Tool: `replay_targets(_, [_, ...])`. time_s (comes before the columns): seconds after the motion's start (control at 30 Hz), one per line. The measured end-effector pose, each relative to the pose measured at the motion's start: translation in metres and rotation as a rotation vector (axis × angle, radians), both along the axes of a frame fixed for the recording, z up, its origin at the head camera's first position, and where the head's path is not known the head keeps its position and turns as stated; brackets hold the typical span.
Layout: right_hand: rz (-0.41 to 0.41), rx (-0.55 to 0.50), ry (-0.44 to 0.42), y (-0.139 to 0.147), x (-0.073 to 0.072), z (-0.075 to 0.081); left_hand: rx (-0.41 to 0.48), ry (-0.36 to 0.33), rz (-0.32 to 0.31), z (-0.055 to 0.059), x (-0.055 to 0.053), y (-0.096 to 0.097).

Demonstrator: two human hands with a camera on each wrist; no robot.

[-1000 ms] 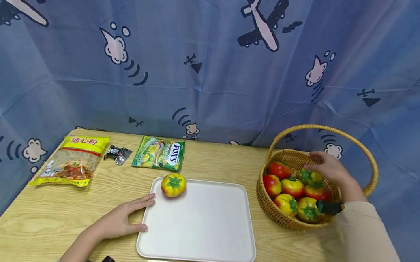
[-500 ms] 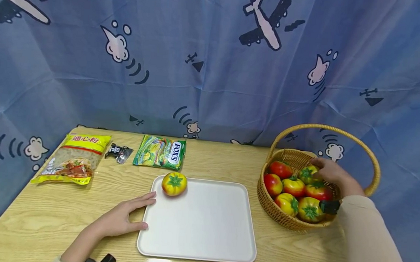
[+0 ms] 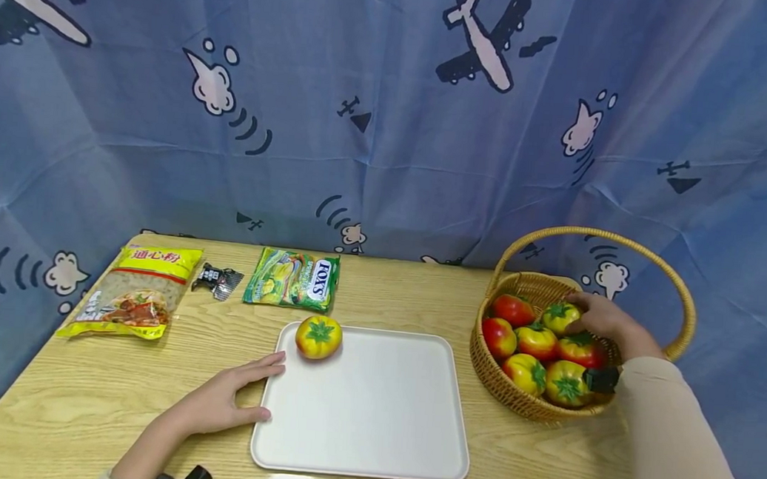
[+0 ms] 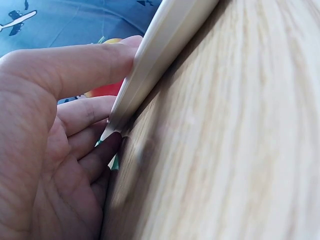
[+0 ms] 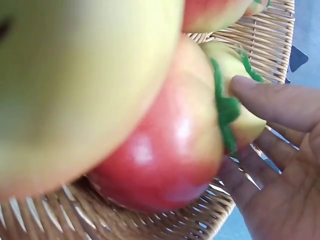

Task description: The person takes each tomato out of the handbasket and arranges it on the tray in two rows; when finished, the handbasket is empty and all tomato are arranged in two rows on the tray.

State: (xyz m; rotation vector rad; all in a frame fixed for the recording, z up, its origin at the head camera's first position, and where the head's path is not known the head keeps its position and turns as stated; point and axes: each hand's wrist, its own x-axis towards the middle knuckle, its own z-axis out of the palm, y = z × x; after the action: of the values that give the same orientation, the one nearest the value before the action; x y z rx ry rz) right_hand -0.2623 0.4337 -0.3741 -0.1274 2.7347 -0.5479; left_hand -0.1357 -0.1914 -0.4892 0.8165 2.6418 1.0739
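Note:
A white tray [image 3: 371, 409] lies on the table with one yellow-red tomato [image 3: 319, 337] in its far left corner. My left hand [image 3: 221, 402] rests at the tray's left edge, thumb and fingertips touching the rim. In the left wrist view the thumb [image 4: 100, 67] lies against that rim. At the right stands a wicker basket [image 3: 513, 393] holding several tomatoes. Inside it, my right hand [image 3: 601, 318] grips a yellow tomato [image 3: 557, 318] with a green leafy top. The right wrist view has the thumb [image 5: 272, 97] on this tomato [image 5: 247, 117], fingers round its far side, partly hidden.
The basket's tall handle [image 3: 598, 232] arches over the right wrist. At the back left lie a pasta bag [image 3: 133, 292], a small black wrapper [image 3: 217, 280] and a green FOX'S candy bag [image 3: 292, 279]. A blue curtain [image 3: 392, 121] hangs behind the table.
My right hand has lowered into the basket and closed round the yellow tomato, which has shifted slightly. The left hand and tray have stayed put.

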Motion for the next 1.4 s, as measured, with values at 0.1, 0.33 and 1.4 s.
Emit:
replay_targets(0.1, [-0.003, 0.015, 0.002, 0.0, 0.0, 0.001, 0.0, -0.003, 0.001, 0.0, 0.0, 0.001])
replay_targets(0.33, [0.002, 0.027, 0.029, -0.001, 0.002, 0.002, -0.004, -0.012, 0.005, 0.001, -0.001, 0.001])
replay_targets(1.4, [0.09, -0.096, 0.196, -0.06, 0.025, 0.041, 0.004, -0.019, 0.003, 0.001, 0.0, 0.0])
